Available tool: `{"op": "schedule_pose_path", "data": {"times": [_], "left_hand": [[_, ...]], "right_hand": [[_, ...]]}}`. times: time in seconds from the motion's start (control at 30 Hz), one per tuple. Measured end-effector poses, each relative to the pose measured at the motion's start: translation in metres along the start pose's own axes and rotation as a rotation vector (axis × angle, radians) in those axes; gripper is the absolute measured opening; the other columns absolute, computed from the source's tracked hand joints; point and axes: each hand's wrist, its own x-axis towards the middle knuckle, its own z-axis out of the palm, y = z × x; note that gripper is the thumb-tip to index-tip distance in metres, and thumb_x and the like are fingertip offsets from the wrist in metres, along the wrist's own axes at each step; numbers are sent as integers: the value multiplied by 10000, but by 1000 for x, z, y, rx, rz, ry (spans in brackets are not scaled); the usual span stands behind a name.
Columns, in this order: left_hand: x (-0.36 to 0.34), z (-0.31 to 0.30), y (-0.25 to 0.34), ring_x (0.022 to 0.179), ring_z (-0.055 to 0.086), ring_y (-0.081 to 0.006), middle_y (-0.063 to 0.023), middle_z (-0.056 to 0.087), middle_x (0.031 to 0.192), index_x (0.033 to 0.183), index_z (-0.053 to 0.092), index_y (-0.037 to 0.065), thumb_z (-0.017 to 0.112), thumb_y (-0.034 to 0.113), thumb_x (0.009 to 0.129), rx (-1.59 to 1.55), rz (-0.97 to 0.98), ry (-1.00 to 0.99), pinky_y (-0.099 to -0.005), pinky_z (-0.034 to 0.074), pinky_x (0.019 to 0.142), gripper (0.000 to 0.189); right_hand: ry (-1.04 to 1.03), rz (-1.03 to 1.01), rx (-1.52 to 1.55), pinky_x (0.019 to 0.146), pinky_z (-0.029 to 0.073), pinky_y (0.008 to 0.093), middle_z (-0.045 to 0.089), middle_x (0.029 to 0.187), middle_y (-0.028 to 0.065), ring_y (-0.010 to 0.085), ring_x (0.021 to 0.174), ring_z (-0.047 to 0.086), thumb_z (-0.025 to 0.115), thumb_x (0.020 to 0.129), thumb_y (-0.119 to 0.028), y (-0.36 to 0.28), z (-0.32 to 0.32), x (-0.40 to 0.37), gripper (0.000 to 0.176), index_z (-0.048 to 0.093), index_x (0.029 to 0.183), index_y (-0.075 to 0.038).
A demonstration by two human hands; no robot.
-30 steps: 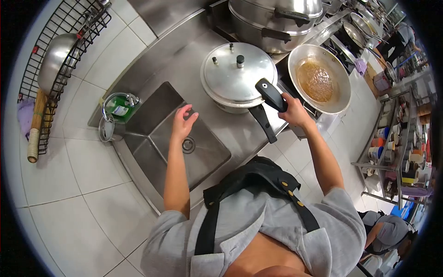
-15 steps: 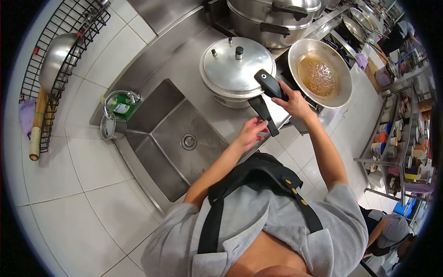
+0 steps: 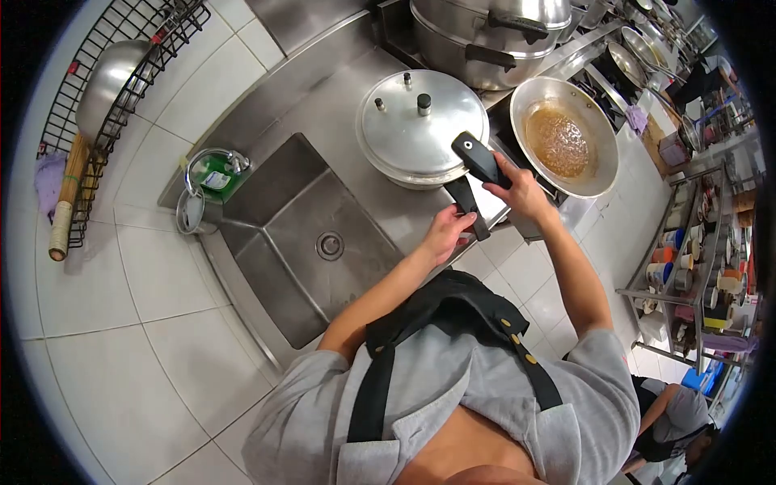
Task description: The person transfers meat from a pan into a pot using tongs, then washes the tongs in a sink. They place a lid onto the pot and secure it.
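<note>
Your right hand (image 3: 517,194) is wrapped tight round the outer end of the lid handle (image 3: 478,159), fingers fully closed. Your left hand (image 3: 446,234) is curled on the tip of the lower handle (image 3: 467,204). It's a lighter hold, fingertips and thumb more than palm.

This looks like a twist of lid against body, so seat that left palm properly and brace the lower handle hard. Let the right hand do the swinging, flat and level, without lifting. Keep both wrists well away from the valves on top.

The cooker (image 3: 420,125) sits upright on the steel counter (image 3: 323,105), between the sink (image 3: 323,242) on your left and the pan (image 3: 566,137) of brown liquid on your right. A big lidded pot (image 3: 485,32) stands just behind it.

Both handles run from the cooker's rim back toward you. They are splayed in a narrow V, with the lid handle above and angled off to the right of the lower one, and both long axes point at your chest.
</note>
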Motion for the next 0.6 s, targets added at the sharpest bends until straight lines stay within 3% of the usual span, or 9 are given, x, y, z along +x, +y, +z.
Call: {"op": "schedule_pose_path", "data": {"times": [0.07,0.1,0.23,0.33,0.43,0.53,0.6], "left_hand": [[2,0,0,919,580,-121,-9,622,1007,1120,531,119,612,270,895,13,-22,11,-312,390,712,283],[1,1,0,919,580,-121,-9,622,1007,1120,531,119,612,270,895,14,-21,10,-312,390,712,283],[0,5,3,908,584,-119,-13,628,1007,1119,530,116,609,266,898,37,-9,21,-311,399,707,279],[2,-2,-3,913,592,-132,-33,637,1024,1111,525,109,597,238,907,20,-17,12,-321,425,721,252],[3,-7,-8,917,604,-152,-57,644,1043,1105,518,98,578,198,918,-45,20,-18,-334,459,733,219],[3,-9,-17,908,606,-153,-63,645,1034,1106,512,96,561,180,926,-52,64,-18,-332,470,729,205],[6,-5,-14,906,605,-151,-61,645,1028,1110,507,98,553,175,929,-20,78,-6,-333,470,730,203]], "right_hand": [[-32,8,-75,691,504,383,647,886,256,327,721,648,765,764,-275,3,-10,8,700,464,1347,-30],[-30,7,-112,672,497,388,648,864,251,336,691,630,766,760,-299,4,-13,13,708,468,1346,-37],[-106,97,-137,716,504,394,650,892,263,364,741,643,767,757,-303,9,-13,24,701,476,1337,-36],[1,5,-60,763,522,411,643,937,276,391,881,654,744,772,-235,-3,-4,13,627,490,1298,-9],[38,-15,-92,754,525,402,644,935,276,385,865,659,745,772,-243,0,2,10,644,478,1309,-9],[-76,108,-81,722,511,402,645,887,286,367,781,664,761,764,-301,-8,-11,14,717,454,1340,-2],[-63,95,-96,738,519,406,643,913,281,381,841,664,741,778,-251,-12,-15,16,658,462,1331,-29]]}}
